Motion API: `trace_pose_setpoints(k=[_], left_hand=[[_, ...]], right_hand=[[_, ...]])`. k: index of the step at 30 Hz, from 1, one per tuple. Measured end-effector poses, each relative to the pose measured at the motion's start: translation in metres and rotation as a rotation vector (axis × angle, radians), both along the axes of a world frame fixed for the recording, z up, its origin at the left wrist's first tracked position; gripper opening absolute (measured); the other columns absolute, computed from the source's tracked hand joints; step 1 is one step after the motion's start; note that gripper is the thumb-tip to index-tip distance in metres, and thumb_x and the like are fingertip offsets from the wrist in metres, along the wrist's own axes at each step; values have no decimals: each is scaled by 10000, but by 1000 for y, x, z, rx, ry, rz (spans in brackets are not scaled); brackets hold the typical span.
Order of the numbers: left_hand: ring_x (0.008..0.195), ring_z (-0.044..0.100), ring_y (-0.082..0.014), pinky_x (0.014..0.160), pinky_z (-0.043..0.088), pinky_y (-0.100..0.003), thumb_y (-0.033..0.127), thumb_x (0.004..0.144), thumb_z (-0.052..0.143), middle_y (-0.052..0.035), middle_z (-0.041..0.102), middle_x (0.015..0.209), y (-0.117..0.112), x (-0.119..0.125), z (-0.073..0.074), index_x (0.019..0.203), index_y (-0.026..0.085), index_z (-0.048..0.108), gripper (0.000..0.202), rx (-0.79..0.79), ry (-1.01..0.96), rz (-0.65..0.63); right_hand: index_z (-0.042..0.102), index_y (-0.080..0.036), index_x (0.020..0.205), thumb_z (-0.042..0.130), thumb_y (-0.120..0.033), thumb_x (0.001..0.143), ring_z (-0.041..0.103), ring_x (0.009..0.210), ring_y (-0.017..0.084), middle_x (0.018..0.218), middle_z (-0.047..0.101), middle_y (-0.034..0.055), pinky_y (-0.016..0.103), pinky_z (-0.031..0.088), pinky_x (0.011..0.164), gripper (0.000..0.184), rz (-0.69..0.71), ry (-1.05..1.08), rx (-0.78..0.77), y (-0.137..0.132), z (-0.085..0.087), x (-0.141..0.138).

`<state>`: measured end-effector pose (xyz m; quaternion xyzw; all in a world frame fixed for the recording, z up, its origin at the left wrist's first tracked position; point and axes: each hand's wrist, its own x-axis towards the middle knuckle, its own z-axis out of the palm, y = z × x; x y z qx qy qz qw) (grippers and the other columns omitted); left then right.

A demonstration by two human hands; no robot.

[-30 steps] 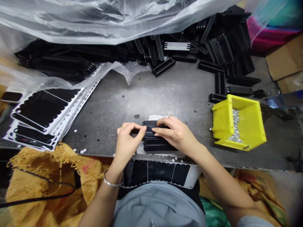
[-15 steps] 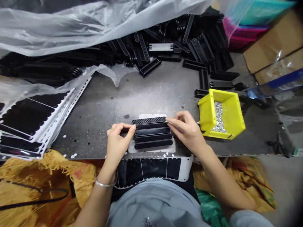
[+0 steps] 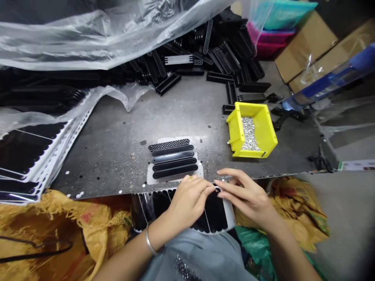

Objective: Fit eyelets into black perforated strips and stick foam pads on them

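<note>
In the head view, a sheet of black strips on white backing (image 3: 215,214) lies across my lap, below the table edge. Over its upper edge, my left hand (image 3: 191,197) has its fingers pinched together at the end of a black strip; whatever is between them is hidden. My right hand (image 3: 246,197) hovers at the sheet's right end with fingers apart, fingertips close to the left ones. Beyond my hands, several long black plastic bars (image 3: 174,157) with rounded ends lie side by side on a white plate (image 3: 149,177). The farthest bar (image 3: 169,144) shows a lattice face.
A yellow bin (image 3: 268,130) of small metal pieces (image 3: 249,134) stands right of the bars. Black parts (image 3: 225,58) are heaped at the back under plastic film (image 3: 88,37). More strip sheets (image 3: 58,152) are stacked left. Yellow sacks (image 3: 96,230) hang below the table edge.
Both hands have left the bars and come back toward my body, meeting over the sheet on my lap. The view has shifted right. The row of bars stays on the plate.
</note>
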<state>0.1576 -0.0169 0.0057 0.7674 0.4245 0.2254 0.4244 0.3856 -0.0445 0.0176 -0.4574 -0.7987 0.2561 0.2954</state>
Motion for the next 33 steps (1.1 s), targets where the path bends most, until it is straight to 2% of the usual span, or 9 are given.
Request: trace_pose_setpoints(k=[3,8,15,19,22,24,26,30,33], left_hand=[[786,605,-173,782,413,-334,247,1098,439,4,679,810,3,10,2,862,204,617,299,-8,15,61],[736,601,-173,739,415,-326,259,1107,393,0,666,779,7,38,-3,854,204,584,322,158,20,62],[706,610,-160,681,377,-327,202,1091,454,-3,715,811,11,61,-31,1064,180,662,211,648,100,194],[993,671,-169,871,432,-323,179,1036,581,-27,772,1132,8,45,-25,1310,207,634,280,757,43,233],[1017,678,-164,954,423,-348,221,1016,630,8,786,1091,17,-3,-7,1167,250,684,164,578,-25,298],[989,676,-181,977,417,-379,227,1019,613,11,786,1013,33,-46,0,1053,259,705,103,438,14,570],[1059,644,-232,988,406,-417,270,1023,592,-22,780,1051,53,-86,-1,1106,257,727,160,331,123,755],[1066,629,-251,996,409,-431,312,1053,492,-27,776,1024,81,-122,-15,1079,275,768,279,77,122,662],[1065,621,-243,999,398,-425,322,1055,477,-23,771,1021,84,-120,-23,1020,276,769,298,30,96,655]], right_hand=[[607,-334,1460,651,-62,957,674,944,183,1397,616,107,357,610,826,574,1,-25,112,-7,-7,4],[594,-301,1476,714,-147,947,665,1172,253,1337,629,125,398,620,932,563,-136,15,43,-9,-10,10],[795,-318,984,746,-202,916,755,899,262,1074,687,99,451,640,772,143,-391,267,-46,-12,13,51],[764,-374,1054,786,-361,890,655,582,185,1037,655,115,405,551,484,166,-582,525,-51,17,31,42],[744,-356,1217,750,-264,921,690,886,232,1091,668,85,434,597,749,310,-414,133,54,62,25,-19],[624,-303,1421,661,-236,992,689,984,225,1091,691,76,429,587,890,436,-156,42,137,95,12,-68],[649,-247,1373,605,-237,1034,694,1007,211,1105,724,81,396,575,904,341,51,22,169,123,-3,-110],[764,-204,988,625,-279,1029,676,932,202,1045,754,75,373,552,851,163,247,-32,185,157,-26,-149],[767,-198,967,648,-264,1014,653,895,190,1032,757,69,354,542,830,144,296,-14,162,164,-29,-151]])
